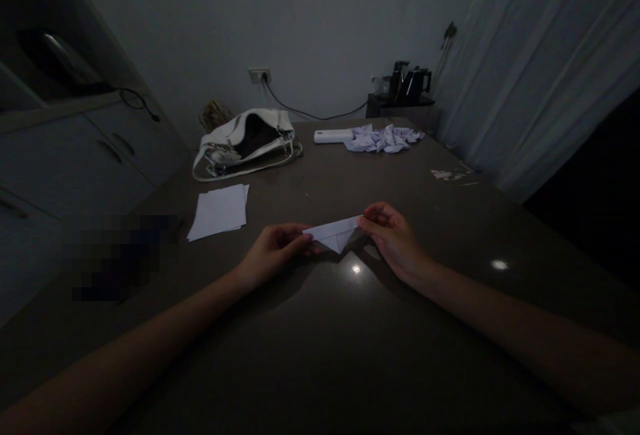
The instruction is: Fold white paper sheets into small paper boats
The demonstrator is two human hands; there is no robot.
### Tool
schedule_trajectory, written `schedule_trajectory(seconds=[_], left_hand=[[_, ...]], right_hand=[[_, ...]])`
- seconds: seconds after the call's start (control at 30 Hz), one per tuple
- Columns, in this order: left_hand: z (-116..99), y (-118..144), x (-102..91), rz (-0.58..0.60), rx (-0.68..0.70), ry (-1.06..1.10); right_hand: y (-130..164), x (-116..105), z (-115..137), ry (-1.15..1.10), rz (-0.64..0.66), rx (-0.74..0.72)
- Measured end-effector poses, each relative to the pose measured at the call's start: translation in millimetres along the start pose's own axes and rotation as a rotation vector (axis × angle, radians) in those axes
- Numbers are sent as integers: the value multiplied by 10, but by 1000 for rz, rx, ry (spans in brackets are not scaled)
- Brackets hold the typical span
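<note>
From the head view, the only feed I have, I see the left hand [274, 248] and the right hand [395, 238] sharing one piece of folded white paper [334, 230] over the middle of a dark, glossy table [320, 368]. The left hand pinches the paper's left end between thumb and fingers; the right hand has the opposite end in a similar narrow pinch, sitting a little higher in my view. Between them the paper stretches as a long band with a triangular flap pointing down toward the wearer — I can't tell whether that tip touches the tabletop. Beyond the left hand I have a small stack of white sheets [220, 210], its edges not quite lined up, and behind that a white handbag [245, 138] with its mouth open. Farther right, near the back edge, a heap of folded pale paper pieces [385, 139] lies against a long white object [333, 136] I can't identify. Small pale scraps [447, 174] are scattered near the right edge. At the far wall I make out a socket [259, 75] with a black cable [320, 117] plugged in, and a dark kettle [416, 84] — the light is dim there — beside the curtain [540, 55].
</note>
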State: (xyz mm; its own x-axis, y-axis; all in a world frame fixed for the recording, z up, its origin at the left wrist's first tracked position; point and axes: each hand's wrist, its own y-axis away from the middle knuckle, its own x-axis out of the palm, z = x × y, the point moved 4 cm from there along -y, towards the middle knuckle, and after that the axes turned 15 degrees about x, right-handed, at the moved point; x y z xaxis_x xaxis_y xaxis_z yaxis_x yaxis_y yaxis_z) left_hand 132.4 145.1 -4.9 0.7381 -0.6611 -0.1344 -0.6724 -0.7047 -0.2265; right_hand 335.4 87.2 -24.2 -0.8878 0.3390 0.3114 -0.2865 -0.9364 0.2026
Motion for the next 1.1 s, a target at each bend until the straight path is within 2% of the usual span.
schedule_trajectory(seconds=[0.2, 0.37, 0.67, 0.8, 0.97, 1.1], left_hand=[[-22, 9, -26, -4, 61, -36], [-44, 19, -69, -50, 132, -87], [-130, 45, -68, -48, 282, -145], [-193, 68, -45, 9, 346, -250], [-304, 96, -82, -23, 514, -424], [-344, 109, -118, -3, 629, -598]], right_hand=[[4, 4, 3, -12, -6, 14], [-9, 8, -2, -1, 21, 38], [-8, 31, -6, 55, 84, 96], [4, 44, 12, 77, 105, 119], [-1, 63, -7, 99, 173, 177], [7, 96, -14, 113, 222, 234]])
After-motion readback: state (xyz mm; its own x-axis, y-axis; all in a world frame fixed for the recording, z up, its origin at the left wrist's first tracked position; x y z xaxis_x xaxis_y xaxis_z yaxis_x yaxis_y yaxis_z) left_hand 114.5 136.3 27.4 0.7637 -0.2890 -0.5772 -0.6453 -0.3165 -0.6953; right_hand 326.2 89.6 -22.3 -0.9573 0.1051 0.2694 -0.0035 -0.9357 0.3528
